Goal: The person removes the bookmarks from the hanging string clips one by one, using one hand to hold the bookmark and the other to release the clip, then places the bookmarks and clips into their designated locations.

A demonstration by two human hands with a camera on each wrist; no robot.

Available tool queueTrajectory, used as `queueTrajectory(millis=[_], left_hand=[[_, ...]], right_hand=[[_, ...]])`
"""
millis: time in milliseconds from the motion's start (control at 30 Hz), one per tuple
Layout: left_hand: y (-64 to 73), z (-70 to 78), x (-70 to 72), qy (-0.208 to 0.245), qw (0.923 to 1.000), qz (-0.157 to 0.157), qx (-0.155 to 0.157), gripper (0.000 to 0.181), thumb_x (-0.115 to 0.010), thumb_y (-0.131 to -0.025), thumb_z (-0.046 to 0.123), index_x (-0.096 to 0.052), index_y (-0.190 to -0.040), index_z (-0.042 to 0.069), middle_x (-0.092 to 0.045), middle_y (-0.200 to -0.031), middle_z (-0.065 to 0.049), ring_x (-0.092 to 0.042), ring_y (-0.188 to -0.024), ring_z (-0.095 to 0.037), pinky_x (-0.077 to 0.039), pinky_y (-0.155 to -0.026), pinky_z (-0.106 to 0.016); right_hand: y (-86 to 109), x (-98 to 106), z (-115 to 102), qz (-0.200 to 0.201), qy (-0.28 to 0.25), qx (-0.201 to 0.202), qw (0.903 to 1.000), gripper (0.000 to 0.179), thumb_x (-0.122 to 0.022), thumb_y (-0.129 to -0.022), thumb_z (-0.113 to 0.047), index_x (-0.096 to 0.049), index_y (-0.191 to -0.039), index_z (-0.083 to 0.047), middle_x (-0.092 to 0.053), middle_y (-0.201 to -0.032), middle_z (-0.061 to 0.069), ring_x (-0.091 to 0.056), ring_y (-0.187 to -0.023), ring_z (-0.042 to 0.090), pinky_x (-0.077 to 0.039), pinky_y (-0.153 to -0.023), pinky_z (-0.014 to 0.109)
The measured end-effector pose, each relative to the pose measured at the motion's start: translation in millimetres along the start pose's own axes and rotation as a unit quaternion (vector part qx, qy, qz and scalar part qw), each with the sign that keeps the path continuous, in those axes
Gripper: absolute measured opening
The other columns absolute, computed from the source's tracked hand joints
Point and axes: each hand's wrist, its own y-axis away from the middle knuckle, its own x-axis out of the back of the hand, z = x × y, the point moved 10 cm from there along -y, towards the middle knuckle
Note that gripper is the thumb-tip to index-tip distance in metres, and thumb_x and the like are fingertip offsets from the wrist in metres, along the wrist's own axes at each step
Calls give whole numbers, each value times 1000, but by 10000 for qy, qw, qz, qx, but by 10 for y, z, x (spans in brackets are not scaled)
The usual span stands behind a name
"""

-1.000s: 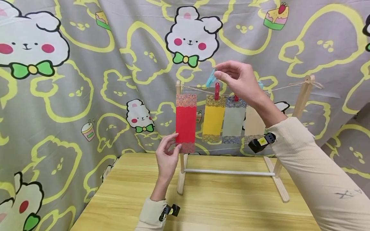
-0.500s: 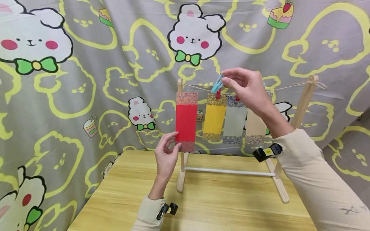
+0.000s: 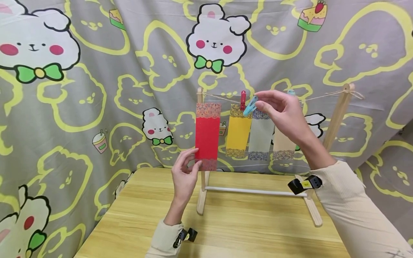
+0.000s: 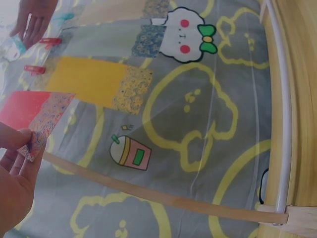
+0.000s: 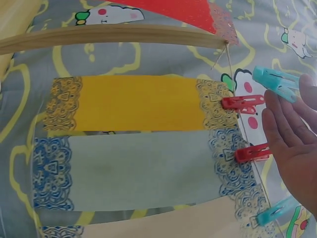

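My left hand (image 3: 184, 177) pinches a red paper card (image 3: 207, 138) by its lower left edge, between thumb and fingers. The card stands upright in front of the rack's left post, its patterned band at the top. Between thumb and fingertips my right hand (image 3: 285, 114) holds a light blue clothespin (image 3: 250, 106), which shows larger as a blue clothespin (image 5: 275, 82) in the right wrist view. It is in front of the hanging yellow card (image 3: 238, 133) and grey-green card (image 3: 260, 135). Red clothespins (image 5: 242, 103) hold those two cards on the string (image 3: 222, 98).
A beige card (image 3: 284, 141) hangs farther right under another blue clothespin (image 5: 277, 212). The wooden rack has a left post (image 3: 199, 94), a right post (image 3: 338, 116) and a white crossbar (image 3: 255, 191). It stands on a wooden table (image 3: 145, 215) before a patterned curtain (image 3: 122, 96).
My right hand has come down and to the right with the blue clothespin, from above the string to card level. The left hand and red card have hardly moved.
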Motion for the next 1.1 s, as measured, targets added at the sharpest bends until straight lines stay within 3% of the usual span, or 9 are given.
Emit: queueTrajectory(millis=[700, 1100], left_hand=[[67, 61, 36, -146, 9999, -35, -41, 43, -72, -86, -17, -68, -125, 1, -63, -118, -17, -70, -100, -27, -61, -79, -36], [122, 87, 134, -182, 9998, -8, 27, 40, -71, -87, -16, -68, -124, 0, -63, -117, -19, -70, -99, -26, -62, -74, -35]], right_hand=[[339, 88, 117, 81, -485, 281, 9984, 30, -67, -98, -1, -67, -128, 4, -75, -113, 5, -72, -100, 11, -55, -90, 20], [580, 162, 145, 294, -513, 171, 9981, 32, -68, -97, 0, -67, -129, 3, -75, -114, 4, -72, -100, 11, -55, -89, 19]])
